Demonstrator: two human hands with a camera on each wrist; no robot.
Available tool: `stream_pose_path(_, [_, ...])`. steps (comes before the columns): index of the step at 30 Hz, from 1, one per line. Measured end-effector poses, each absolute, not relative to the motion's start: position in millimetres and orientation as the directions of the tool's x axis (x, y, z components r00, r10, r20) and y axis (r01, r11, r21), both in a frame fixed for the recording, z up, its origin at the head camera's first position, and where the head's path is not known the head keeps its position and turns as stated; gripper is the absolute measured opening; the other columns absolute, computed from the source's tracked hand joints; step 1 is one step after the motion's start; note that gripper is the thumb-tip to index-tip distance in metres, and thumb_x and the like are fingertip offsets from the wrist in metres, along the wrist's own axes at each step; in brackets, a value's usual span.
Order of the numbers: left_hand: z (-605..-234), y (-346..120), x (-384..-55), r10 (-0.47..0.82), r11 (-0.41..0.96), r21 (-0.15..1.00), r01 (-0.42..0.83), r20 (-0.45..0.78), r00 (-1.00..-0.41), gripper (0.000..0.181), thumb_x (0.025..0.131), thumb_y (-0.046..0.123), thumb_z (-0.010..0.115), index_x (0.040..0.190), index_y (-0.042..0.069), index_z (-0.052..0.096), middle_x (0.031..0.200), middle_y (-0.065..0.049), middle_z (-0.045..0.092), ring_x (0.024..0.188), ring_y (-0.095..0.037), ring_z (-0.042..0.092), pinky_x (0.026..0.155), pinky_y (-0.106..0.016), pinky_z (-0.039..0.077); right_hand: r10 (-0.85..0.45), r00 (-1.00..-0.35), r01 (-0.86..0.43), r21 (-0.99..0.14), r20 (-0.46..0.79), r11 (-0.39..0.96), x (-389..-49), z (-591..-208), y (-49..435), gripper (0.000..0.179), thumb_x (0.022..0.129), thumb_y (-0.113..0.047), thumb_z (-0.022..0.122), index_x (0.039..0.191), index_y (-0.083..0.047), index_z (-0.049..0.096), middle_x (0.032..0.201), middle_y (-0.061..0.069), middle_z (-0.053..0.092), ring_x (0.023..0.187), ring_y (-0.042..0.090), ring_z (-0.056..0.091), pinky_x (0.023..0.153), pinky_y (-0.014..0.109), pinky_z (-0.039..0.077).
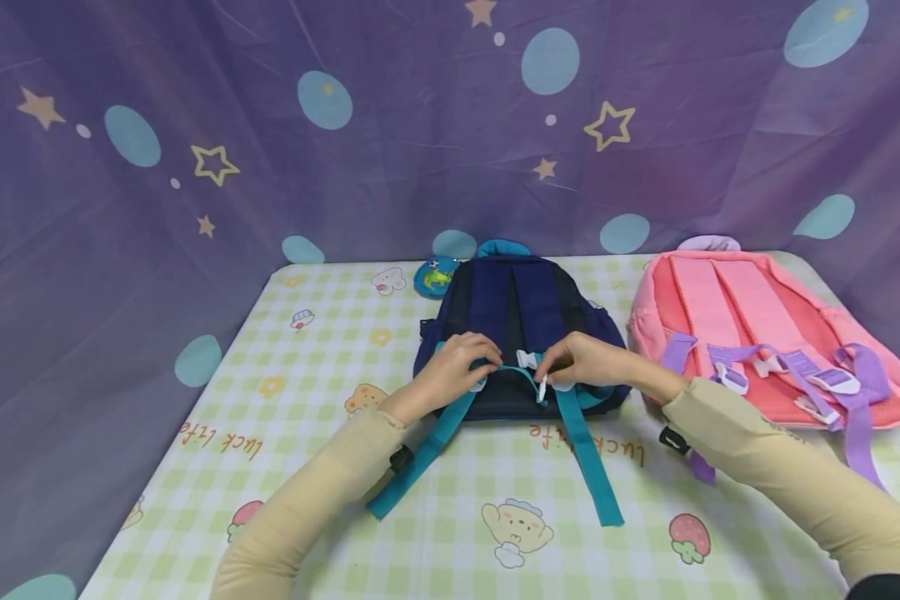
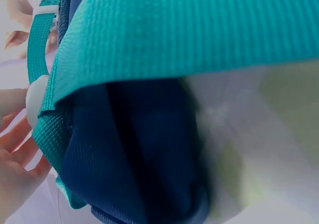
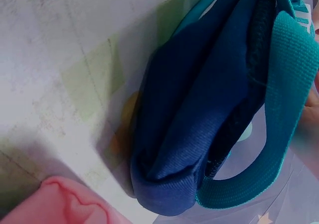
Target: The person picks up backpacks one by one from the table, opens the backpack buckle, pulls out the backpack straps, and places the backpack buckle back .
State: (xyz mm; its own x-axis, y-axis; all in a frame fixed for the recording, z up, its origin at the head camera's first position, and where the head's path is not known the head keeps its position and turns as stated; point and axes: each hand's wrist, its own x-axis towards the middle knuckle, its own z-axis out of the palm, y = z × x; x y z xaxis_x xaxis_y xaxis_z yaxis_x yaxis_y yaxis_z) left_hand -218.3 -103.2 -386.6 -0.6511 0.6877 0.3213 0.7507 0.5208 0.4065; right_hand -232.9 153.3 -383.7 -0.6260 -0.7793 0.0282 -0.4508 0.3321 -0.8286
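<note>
A navy backpack [image 1: 487, 292] with teal straps lies on the table with its shoulder straps facing up. Over its lower part, my left hand [image 1: 457, 367] pinches a narrow teal strap [image 1: 521, 369]. Thumb and fingers of my right hand [image 1: 585, 364] grip a small white buckle piece [image 1: 542, 389] on that strap's other end. Another white buckle part [image 1: 527, 359] lies between the hands on the backpack. In the left wrist view, fingers [image 2: 20, 139] are beside a white plastic buckle [image 2: 36, 102]. A wide teal strap [image 3: 291, 84] partly hides the hand in the right wrist view.
To the right lies a pink backpack [image 1: 757, 308] with purple straps and white buckles, close under the right forearm. A round blue pouch [image 1: 433, 277] sits by the navy backpack's top left. Two loose teal strap ends [image 1: 592, 475] trail forward over the checked tablecloth [image 1: 330, 517].
</note>
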Motion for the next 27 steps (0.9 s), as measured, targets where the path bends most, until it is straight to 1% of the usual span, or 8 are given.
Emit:
stream_pose_path(4, [-388,-104,-215,0.715,0.511,0.355,0.783,0.33,-0.617,0.007,0.089,0.002,0.069,0.096,0.003,0.072,0.105,-0.009,0.068,0.103,-0.025,0.06,0.087,-0.038,0.046,-0.779,-0.627,-0.451,-0.821,0.012,0.35,-232,-383,153,0.012,0.086,0.01,0.063,0.094,0.008,0.072,0.091,0.011,0.07,0.072,0.01,0.056,0.063,0.021,0.047])
stream_pose_path(8, [-389,-103,-213,0.732,0.516,0.318,0.795,0.318,-0.602,0.008,0.089,0.002,0.07,0.096,0.003,0.072,0.106,-0.009,0.067,0.103,-0.024,0.06,0.086,-0.037,0.047,-0.779,-0.626,-0.45,-0.813,-0.006,0.368,-232,-382,154,0.013,0.086,0.009,0.063,0.094,0.007,0.073,0.09,0.009,0.069,0.067,0.008,0.053,0.059,0.02,0.044])
stream_pose_path(13, [-391,-102,-212,0.736,0.524,0.307,0.795,0.306,-0.603,0.01,0.088,0.002,0.071,0.097,0.003,0.072,0.11,-0.01,0.067,0.109,-0.026,0.06,0.092,-0.039,0.046,-0.783,-0.622,-0.452,-0.811,-0.011,0.371,-232,-382,153,0.014,0.086,0.009,0.063,0.095,0.007,0.073,0.091,0.01,0.069,0.064,0.007,0.051,0.057,0.02,0.042])
stream_pose_path(16, [-390,-101,-211,0.733,0.529,0.315,0.788,0.299,-0.611,0.014,0.089,0.002,0.07,0.102,0.003,0.072,0.117,-0.012,0.066,0.116,-0.027,0.058,0.098,-0.04,0.044,-0.782,-0.624,-0.457,-0.808,-0.008,0.373,-232,-382,153,0.015,0.086,0.009,0.063,0.097,0.007,0.072,0.093,0.011,0.07,0.065,0.008,0.051,0.057,0.021,0.042])
stream_pose_path(19, [-389,-101,-209,0.727,0.532,0.325,0.782,0.297,-0.619,0.02,0.09,0.003,0.069,0.11,0.003,0.07,0.124,-0.013,0.063,0.121,-0.028,0.055,0.102,-0.04,0.042,-0.772,-0.636,-0.468,-0.796,0.001,0.385,-231,-381,154,0.016,0.086,0.008,0.063,0.099,0.007,0.073,0.097,0.013,0.072,0.073,0.012,0.059,0.062,0.022,0.048])
stream_pose_path(22, [-387,-102,-207,0.719,0.53,0.338,0.778,0.308,-0.624,0.026,0.091,0.004,0.068,0.117,0.003,0.067,0.129,-0.014,0.06,0.122,-0.029,0.054,0.103,-0.042,0.042,-0.759,-0.651,-0.495,-0.773,0.027,0.397,-230,-379,156,0.016,0.087,0.006,0.064,0.101,0.006,0.073,0.101,0.014,0.072,0.087,0.022,0.067,0.075,0.029,0.055])
stream_pose_path(24, [-386,-103,-205,0.713,0.529,0.337,0.779,0.322,-0.623,0.028,0.091,0.005,0.068,0.118,0.003,0.066,0.129,-0.014,0.059,0.121,-0.029,0.054,0.103,-0.043,0.042,-0.749,-0.66,-0.515,-0.758,0.053,0.4,-229,-377,158,0.015,0.088,0.005,0.064,0.101,0.005,0.073,0.102,0.015,0.072,0.095,0.029,0.068,0.082,0.036,0.055])
stream_pose_path(27, [-384,-107,-202,0.706,0.532,0.32,0.784,0.344,-0.619,0.029,0.09,0.005,0.069,0.118,0.003,0.066,0.129,-0.014,0.059,0.121,-0.03,0.054,0.103,-0.043,0.041,-0.725,-0.683,-0.526,-0.747,0.087,0.406,-226,-373,161,0.015,0.089,0.003,0.065,0.101,0.005,0.072,0.103,0.016,0.071,0.1,0.033,0.067,0.087,0.044,0.053])
